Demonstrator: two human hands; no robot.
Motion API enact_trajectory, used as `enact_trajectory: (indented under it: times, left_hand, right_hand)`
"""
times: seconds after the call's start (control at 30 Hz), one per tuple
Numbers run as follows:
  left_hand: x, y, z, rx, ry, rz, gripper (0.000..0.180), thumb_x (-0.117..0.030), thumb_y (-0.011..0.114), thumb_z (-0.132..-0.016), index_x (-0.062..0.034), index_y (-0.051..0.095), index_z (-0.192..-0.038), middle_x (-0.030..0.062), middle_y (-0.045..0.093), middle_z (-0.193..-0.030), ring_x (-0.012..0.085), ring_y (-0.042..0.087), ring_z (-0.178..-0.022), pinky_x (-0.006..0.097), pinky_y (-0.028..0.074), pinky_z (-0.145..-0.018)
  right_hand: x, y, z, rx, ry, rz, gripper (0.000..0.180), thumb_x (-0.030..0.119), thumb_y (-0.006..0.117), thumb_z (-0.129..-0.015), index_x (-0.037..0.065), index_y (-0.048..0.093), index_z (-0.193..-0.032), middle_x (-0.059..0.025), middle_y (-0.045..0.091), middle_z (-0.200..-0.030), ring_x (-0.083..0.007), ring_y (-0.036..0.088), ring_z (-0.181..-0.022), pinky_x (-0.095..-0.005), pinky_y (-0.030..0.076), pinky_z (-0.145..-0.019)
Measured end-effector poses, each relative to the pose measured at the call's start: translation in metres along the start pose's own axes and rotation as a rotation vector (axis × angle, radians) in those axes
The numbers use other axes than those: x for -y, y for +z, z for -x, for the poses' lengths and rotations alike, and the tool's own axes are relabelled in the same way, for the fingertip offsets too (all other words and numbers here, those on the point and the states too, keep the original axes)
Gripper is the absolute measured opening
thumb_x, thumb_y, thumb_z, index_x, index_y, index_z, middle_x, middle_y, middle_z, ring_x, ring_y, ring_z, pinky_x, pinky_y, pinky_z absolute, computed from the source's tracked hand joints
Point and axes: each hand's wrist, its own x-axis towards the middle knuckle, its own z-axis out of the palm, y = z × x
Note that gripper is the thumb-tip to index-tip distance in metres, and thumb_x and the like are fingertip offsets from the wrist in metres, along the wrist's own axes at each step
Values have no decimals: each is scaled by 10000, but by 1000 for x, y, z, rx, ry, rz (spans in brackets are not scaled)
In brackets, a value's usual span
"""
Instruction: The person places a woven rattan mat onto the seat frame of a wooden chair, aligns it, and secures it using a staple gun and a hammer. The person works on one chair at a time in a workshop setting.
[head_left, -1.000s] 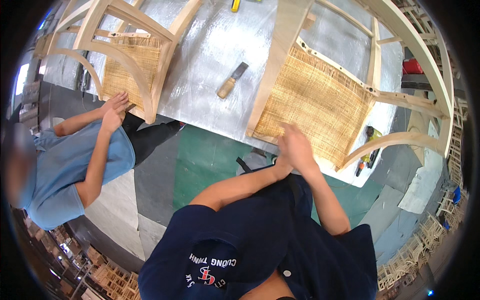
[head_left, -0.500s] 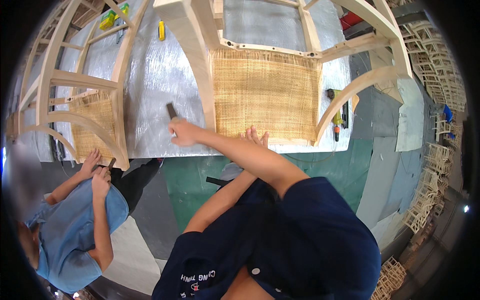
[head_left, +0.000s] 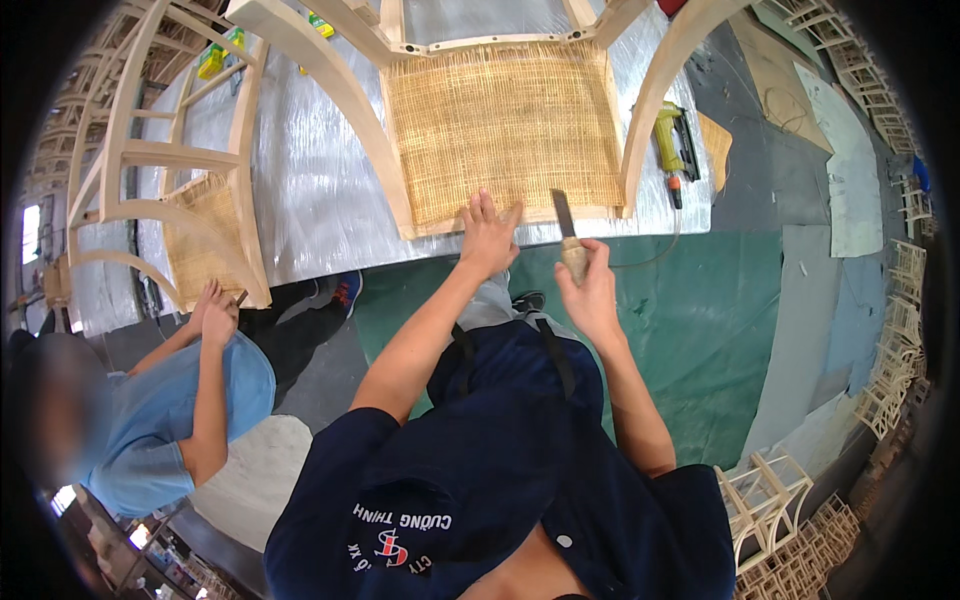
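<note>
A panel of woven cane webbing [head_left: 505,125] is stretched across the pale wooden chair frame [head_left: 520,214] in front of me. My left hand [head_left: 488,238] lies flat on the panel's near edge at the wooden rail, fingers stretched out. My right hand [head_left: 588,285] is closed round the wooden handle of a chisel [head_left: 565,222]. Its flat dark blade points away from me, above the near rail and right of my left hand. From this view I cannot tell whether the blade touches the wood or the cane.
A green staple gun [head_left: 667,140] with an air hose lies on the plastic-covered table [head_left: 320,215], right of the chair. At left, a person in blue [head_left: 170,420] works on another chair frame [head_left: 180,158]. Stacked wooden frames [head_left: 905,300] stand far right. Green sheeting [head_left: 690,320] covers the floor.
My right arm has swung back from the left, where it crossed over my left arm, bringing the chisel to the near rail. My left hand stays on the panel's near edge. The view has shifted.
</note>
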Motion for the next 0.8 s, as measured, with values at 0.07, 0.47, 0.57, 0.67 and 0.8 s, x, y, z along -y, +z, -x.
enact_trajectory:
  times: [0.07,0.47,0.57,0.67,0.8]
  left_hand:
    - [-4,-8,1,0,-5,-57,924,-401,737,-822,-220,281,-1605,460,206,-1554,611,263,-1440,701,268,-1107]
    - [-9,10,-5,-31,-37,-306,681,-316,665,-898,-157,432,-1518,453,216,-1558,586,322,-1430,696,287,-1112]
    - [-9,10,-6,-6,-38,-384,477,-264,523,-1001,-132,489,-1458,446,265,-1545,578,369,-1412,703,305,-1094]
    - [-7,7,-9,52,11,-458,428,-246,482,-1016,-86,508,-1413,440,311,-1526,574,421,-1382,701,351,-1057]
    - [-5,0,-12,117,55,-480,449,-249,492,-1010,-55,496,-1415,425,337,-1521,568,441,-1370,684,412,-1011]
  right_hand:
    - [-16,-3,6,-52,6,22,497,161,696,-899,-70,470,-1277,-319,681,-999,-476,682,-950,-489,531,-839]
    - [-15,46,-37,78,-110,219,506,172,676,-896,-89,552,-1312,-377,659,-956,-528,666,-896,-547,550,-793]
    - [-10,59,-43,99,-71,295,518,193,670,-898,-63,539,-1329,-380,648,-927,-540,664,-861,-562,561,-757]
    - [-4,68,-46,83,-30,352,498,182,677,-892,-68,556,-1306,-371,652,-936,-532,666,-845,-553,561,-740]
    - [9,77,-44,47,40,414,471,156,690,-880,-82,587,-1273,-355,661,-905,-521,670,-820,-541,561,-723]
